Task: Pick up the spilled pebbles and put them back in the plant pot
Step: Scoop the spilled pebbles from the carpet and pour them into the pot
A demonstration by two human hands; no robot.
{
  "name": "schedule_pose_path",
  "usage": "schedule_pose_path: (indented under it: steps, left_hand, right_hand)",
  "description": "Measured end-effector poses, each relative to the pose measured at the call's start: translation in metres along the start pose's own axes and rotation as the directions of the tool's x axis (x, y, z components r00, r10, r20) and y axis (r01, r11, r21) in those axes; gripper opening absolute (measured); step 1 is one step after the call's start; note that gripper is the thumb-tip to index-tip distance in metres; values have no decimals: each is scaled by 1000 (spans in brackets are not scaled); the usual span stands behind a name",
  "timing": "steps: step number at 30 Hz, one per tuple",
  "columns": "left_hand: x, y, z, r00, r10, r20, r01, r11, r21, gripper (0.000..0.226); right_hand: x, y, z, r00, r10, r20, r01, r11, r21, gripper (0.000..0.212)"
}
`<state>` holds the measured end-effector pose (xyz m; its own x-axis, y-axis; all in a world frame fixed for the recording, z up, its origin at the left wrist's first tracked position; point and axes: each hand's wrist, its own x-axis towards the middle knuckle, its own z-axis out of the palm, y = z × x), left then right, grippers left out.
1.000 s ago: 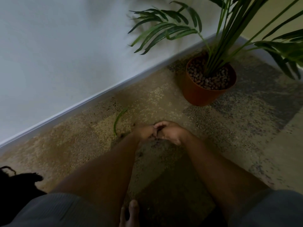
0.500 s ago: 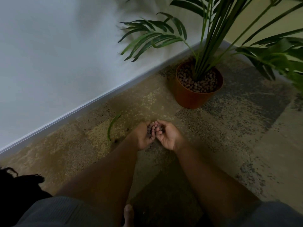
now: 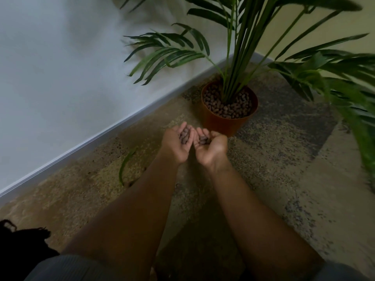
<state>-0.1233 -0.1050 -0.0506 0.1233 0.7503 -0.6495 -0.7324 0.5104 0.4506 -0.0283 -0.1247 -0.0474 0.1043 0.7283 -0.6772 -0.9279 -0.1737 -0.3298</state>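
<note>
My left hand [image 3: 176,144] and my right hand [image 3: 212,146] are cupped palm-up side by side above the carpet, each holding a small heap of brown pebbles [image 3: 185,135]. They hover just short of the orange plant pot [image 3: 218,120], which stands on the floor near the wall corner. The pot is filled with similar brown pebbles around the stems of a green palm [image 3: 237,57].
A white wall with a grey skirting board [image 3: 97,136] runs along the left. A fallen green leaf [image 3: 124,165] lies on the mottled carpet left of my arms. Palm fronds [image 3: 345,82] hang low on the right. A dark object [image 3: 18,244] sits at bottom left.
My hands scooped together on the floor, turned palm-up with pebbles in them, then rose and moved forward toward the pot.
</note>
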Motion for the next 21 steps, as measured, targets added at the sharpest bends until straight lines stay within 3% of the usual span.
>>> schedule_pose_path:
  steps: [4, 9, 14, 21]
  left_hand:
    - [-7, 6, 52, 997, 56, 50, -49, 991, -127, 35]
    - [-3, 6, 106, 985, 84, 150, -71, 994, -88, 48]
    - [6, 3, 135, 970, 36, 239, -26, 999, -46, 36]
    - [14, 0, 136, 957, -18, 291, 20, 1000, -6, 59]
  right_hand:
    - [-10, -21, 27, 992, -111, 64, 103, 989, 110, 25]
    - [-11, -56, 53, 967, -236, 94, 211, 952, 220, 33]
    - [-8, -81, 65, 942, -253, 222, 205, 954, 219, 53]
    - [-8, -89, 58, 942, -269, 201, 203, 933, 298, 55]
